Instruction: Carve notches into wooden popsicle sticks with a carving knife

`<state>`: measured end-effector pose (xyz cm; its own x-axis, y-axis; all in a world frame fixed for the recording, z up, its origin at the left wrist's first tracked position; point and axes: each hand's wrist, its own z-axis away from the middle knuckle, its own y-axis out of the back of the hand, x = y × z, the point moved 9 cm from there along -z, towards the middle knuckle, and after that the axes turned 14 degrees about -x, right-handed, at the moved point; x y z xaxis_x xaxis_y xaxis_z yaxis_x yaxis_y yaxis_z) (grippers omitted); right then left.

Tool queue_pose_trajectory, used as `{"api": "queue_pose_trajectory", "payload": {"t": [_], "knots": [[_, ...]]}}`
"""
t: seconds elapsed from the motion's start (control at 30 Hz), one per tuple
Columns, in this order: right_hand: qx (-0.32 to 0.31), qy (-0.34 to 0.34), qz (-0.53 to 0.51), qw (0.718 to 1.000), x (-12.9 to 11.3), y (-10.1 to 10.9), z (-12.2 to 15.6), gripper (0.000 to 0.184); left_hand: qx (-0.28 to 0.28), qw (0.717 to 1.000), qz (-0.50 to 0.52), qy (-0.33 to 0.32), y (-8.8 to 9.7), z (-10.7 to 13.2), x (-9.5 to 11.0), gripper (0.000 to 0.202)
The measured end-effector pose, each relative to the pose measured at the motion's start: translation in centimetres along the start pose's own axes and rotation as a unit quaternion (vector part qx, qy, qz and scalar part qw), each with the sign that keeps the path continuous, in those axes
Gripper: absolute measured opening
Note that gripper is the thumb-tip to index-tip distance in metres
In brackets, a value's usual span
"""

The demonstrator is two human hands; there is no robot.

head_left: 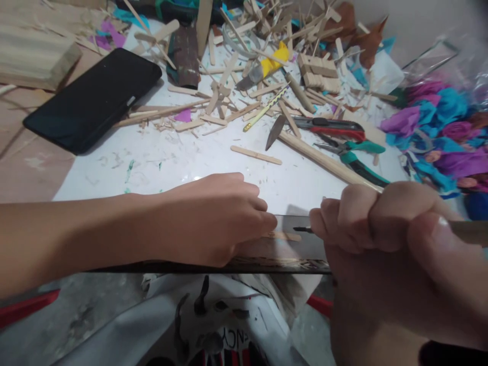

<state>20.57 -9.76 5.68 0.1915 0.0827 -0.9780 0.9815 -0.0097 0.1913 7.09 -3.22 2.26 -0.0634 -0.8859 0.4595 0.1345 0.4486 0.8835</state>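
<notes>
Close to the table's front edge, my left hand (236, 218) is closed, its fingers holding down a wooden craft stick (287, 236). One end of that stick pokes out to the right; the rest is under the hand. My right hand (385, 223) is wrapped round a wooden-handled tool (470, 232). Its thin dark tip points left, just above the stick's free end; whether they touch I cannot tell. Beyond the hands, a loose craft stick (256, 155) lies flat on the white surface (190, 173).
A hammer (324, 157), green-handled pliers (360, 157) and a red-black utility knife (335, 127) lie beyond my right hand. A black phone (95, 99) is at the left. Sticks and a yellow tool (274, 58) are heaped behind, with coloured crepe paper (450, 122) at the right.
</notes>
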Motion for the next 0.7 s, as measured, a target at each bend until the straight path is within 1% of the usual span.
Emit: {"api": "queue_pose_trajectory", "payload": {"t": [0.07,0.1,0.13,0.2,0.3,0.37,0.43,0.47,0.5,0.53,0.57,0.6,0.63,0.7], "knots": [[0.007,0.029,-0.086,0.996,0.4,0.5,0.3,0.039,-0.002,1.000,0.001,0.001,-0.1,0.0,0.0,0.022],[0.014,0.031,-0.102,0.994,0.7,0.8,0.5,0.036,-0.003,1.000,-0.001,0.001,-0.1,0.0,0.0,0.022],[0.023,0.024,-0.093,0.995,0.9,1.2,0.8,0.035,-0.002,1.000,-0.004,0.000,-0.1,0.0,0.1,0.021],[0.040,0.004,-0.047,0.998,1.1,1.7,1.2,0.034,0.006,1.000,-0.013,-0.011,-0.2,0.2,0.3,0.019],[0.062,-0.011,0.052,0.997,0.3,2.3,1.6,0.031,0.041,0.997,-0.047,-0.046,0.0,0.8,1.1,0.020],[0.037,-0.037,0.162,0.985,-0.3,2.4,1.5,0.028,0.057,0.994,-0.079,-0.051,0.0,1.2,1.5,0.024],[-0.013,-0.075,0.258,0.963,-0.1,2.4,1.6,0.025,0.061,0.992,-0.102,-0.047,0.0,1.5,1.9,0.025],[-0.020,-0.090,0.284,0.954,0.0,2.7,1.9,0.024,0.060,0.991,-0.108,-0.044,0.0,1.6,2.0,0.025],[0.002,-0.101,0.289,0.952,0.1,3.4,2.3,0.021,0.062,0.991,-0.112,-0.041,0.1,1.7,2.2,0.026],[0.043,-0.111,0.268,0.956,0.3,4.3,2.9,0.015,0.064,0.991,-0.113,-0.037,0.2,1.8,2.3,0.026],[0.088,-0.122,0.225,0.963,0.7,5.1,3.6,0.008,0.065,0.991,-0.111,-0.037,0.3,1.8,2.4,0.026],[0.121,-0.136,0.167,0.969,1.4,5.6,4.2,0.009,0.063,0.992,-0.108,-0.036,0.3,1.8,2.4,0.027],[0.134,-0.148,0.103,0.974,2.2,5.5,4.7,0.014,0.061,0.992,-0.103,-0.037,0.3,1.8,2.5,0.029],[0.114,-0.164,0.006,0.980,3.6,4.3,4.8,0.017,0.058,0.994,-0.082,-0.040,0.4,1.7,2.4,0.032]]}}
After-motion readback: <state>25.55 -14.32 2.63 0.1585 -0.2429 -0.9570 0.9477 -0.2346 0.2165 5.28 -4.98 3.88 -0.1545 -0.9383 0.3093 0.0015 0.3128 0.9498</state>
